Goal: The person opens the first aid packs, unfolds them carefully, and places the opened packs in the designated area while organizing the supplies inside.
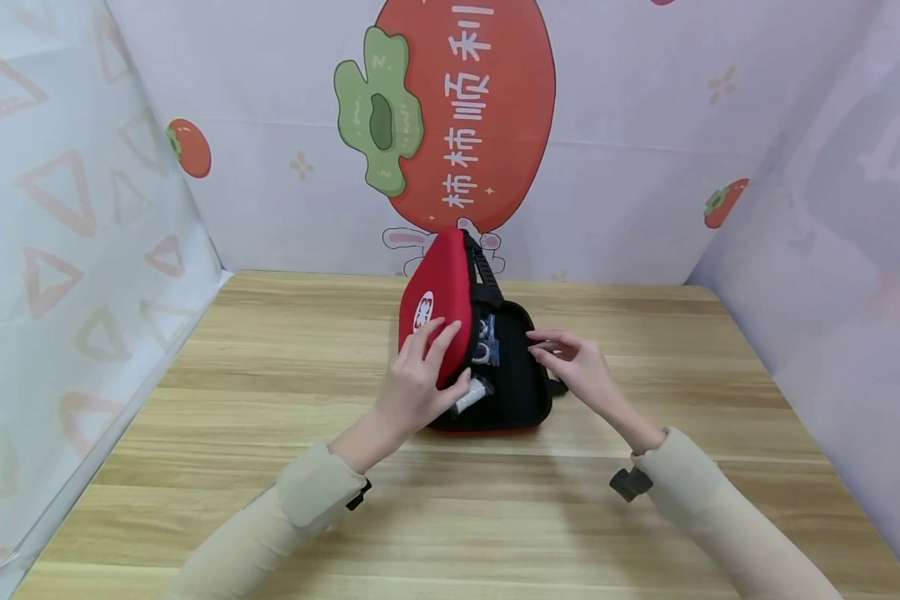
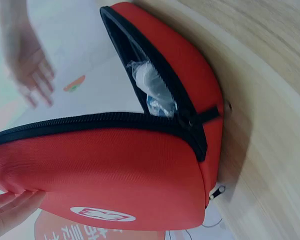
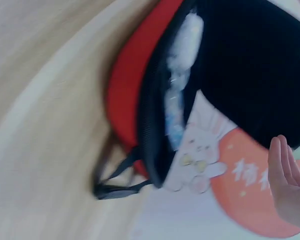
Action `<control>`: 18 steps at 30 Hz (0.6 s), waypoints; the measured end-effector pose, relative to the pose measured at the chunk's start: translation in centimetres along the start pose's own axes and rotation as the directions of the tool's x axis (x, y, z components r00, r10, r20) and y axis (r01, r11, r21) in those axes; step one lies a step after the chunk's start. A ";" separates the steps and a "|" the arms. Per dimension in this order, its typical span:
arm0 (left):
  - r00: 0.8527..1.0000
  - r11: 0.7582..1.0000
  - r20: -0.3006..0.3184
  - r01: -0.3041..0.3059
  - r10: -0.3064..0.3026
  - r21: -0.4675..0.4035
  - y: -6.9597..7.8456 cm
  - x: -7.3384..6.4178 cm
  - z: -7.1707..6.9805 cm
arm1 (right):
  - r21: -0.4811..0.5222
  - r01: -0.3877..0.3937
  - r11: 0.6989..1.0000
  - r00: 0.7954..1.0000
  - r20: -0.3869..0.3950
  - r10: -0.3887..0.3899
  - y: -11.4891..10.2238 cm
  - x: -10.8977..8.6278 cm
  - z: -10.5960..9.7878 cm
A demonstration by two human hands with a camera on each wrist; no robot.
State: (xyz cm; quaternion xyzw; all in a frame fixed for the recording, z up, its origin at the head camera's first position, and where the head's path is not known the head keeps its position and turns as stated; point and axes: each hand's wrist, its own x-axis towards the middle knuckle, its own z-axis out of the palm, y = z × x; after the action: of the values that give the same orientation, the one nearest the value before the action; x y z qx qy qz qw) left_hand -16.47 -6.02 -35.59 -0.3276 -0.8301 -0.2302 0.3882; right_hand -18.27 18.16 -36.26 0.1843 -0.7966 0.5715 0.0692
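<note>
The raised red hard-shell lid (image 1: 440, 271) stands at the left of the black-lined case base (image 1: 521, 371), which lies on the light wood-grain table (image 1: 270, 375) before the white printed backdrop (image 1: 270, 200). Clear plastic-wrapped packets (image 1: 486, 343) lie inside the base. Left hand (image 1: 414, 390): on the lid. Right hand (image 1: 581, 368): near the base's right edge.

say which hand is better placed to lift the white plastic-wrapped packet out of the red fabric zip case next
Probably the right hand: it appears empty and hovers beside the open red fabric zip case, where the white plastic-wrapped packet lies. The left hand is busy gripping the red lid.
</note>
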 end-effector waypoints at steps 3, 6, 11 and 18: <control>0.999 0.999 -0.014 0.029 -0.029 -0.028 -0.4 -0.2 -0.6 | -0.085 -0.101 0.991 0.994 0.034 0.104 1.3 0.1 -0.5; 0.997 0.996 -0.037 0.067 -0.068 -0.052 -0.9 -0.5 -1.2 | -0.137 -0.165 0.977 0.981 0.076 0.177 2.6 0.1 -0.7; 0.990 0.985 -0.054 0.128 -0.134 -0.112 -1.8 -1.1 -2.4 | -0.190 -0.223 0.956 0.962 0.115 0.247 4.6 0.1 -0.8; 0.965 0.949 -0.051 0.240 -0.256 -0.204 -3.3 -1.0 -4.3 | -0.251 -0.235 0.939 0.953 0.130 0.274 6.6 0.0 -0.8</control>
State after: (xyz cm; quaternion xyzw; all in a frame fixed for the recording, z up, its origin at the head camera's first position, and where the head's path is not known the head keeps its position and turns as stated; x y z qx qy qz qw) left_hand -16.26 -11.35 -34.32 -0.2481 -0.8223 -0.3703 0.3538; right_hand -20.80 20.71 -41.83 0.1161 -0.8780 0.4616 -0.0496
